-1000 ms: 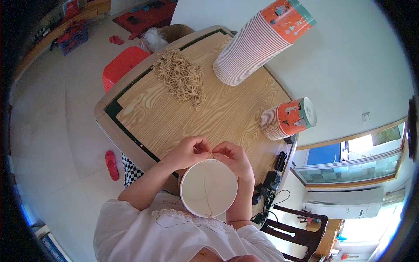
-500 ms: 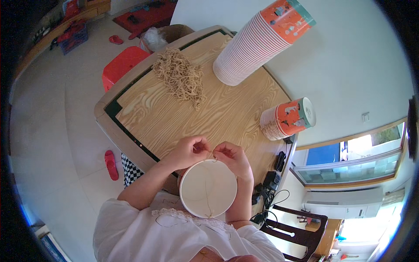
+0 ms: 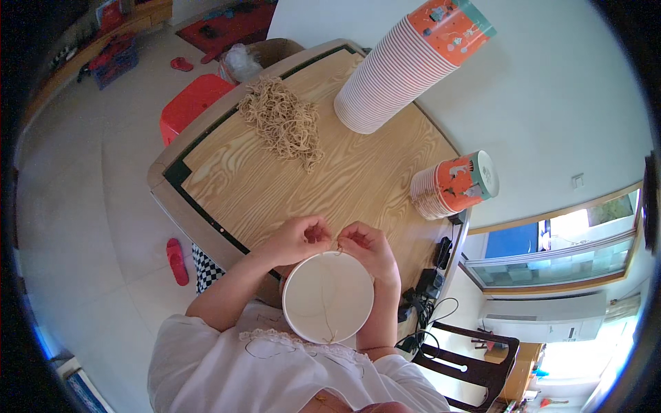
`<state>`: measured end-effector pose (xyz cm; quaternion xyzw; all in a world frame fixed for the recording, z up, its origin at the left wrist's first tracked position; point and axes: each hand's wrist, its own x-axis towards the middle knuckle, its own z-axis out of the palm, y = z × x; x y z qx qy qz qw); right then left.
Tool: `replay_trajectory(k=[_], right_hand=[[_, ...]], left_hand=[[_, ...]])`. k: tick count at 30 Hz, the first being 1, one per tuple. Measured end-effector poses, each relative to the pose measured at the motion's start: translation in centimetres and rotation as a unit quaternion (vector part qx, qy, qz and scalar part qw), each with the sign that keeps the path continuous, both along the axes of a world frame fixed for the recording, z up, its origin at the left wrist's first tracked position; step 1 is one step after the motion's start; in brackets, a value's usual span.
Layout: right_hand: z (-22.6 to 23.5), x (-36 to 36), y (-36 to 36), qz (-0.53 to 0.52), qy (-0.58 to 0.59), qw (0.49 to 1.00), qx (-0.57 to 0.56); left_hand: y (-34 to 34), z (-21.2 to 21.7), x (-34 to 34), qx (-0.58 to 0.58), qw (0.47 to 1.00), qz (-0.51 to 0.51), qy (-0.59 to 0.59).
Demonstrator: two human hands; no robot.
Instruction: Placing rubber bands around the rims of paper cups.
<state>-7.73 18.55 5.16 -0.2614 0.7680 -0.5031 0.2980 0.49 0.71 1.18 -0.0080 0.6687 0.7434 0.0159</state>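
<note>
A white-lined paper bucket rests against my front with its mouth facing up. One thin tan string crosses its inside, from a small knot at the near rim toward the far rim. Right at that far rim, my left hand and my right hand almost meet, fingertips pinched on the string's end. The fingers hide most of the piece between them. Farther up the table lies a tangled heap of tan strings, apart from both hands.
A tall leaning stack of paper buckets and a shorter orange-and-green stack stand on the wood-grain table. Black adapters and cables crowd its right edge. A red stool is at left, a dark chair at lower right.
Both hands stay at the far rim in nearly the same pinch. My left fingers have shifted very slightly; the bucket and stacks have not moved.
</note>
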Motion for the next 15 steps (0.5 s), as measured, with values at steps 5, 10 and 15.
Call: replay_trajectory(k=[5, 10, 15], right_hand=[[0.0, 0.0, 0.0, 0.0, -0.02, 1.0, -0.02], [1.0, -0.1, -1.1, 0.035, 0.022, 0.999, -0.021], [0.2, -1.0, -0.7, 0.054, -0.023, 0.998, -0.028]], left_hand=[[-0.1, -0.7, 0.1, -0.064, 0.998, 0.003, 0.015], [0.0, 0.4, 0.0, -0.055, 0.998, -0.003, 0.0], [0.1, -0.8, -0.2, -0.023, 1.0, -0.009, -0.002]])
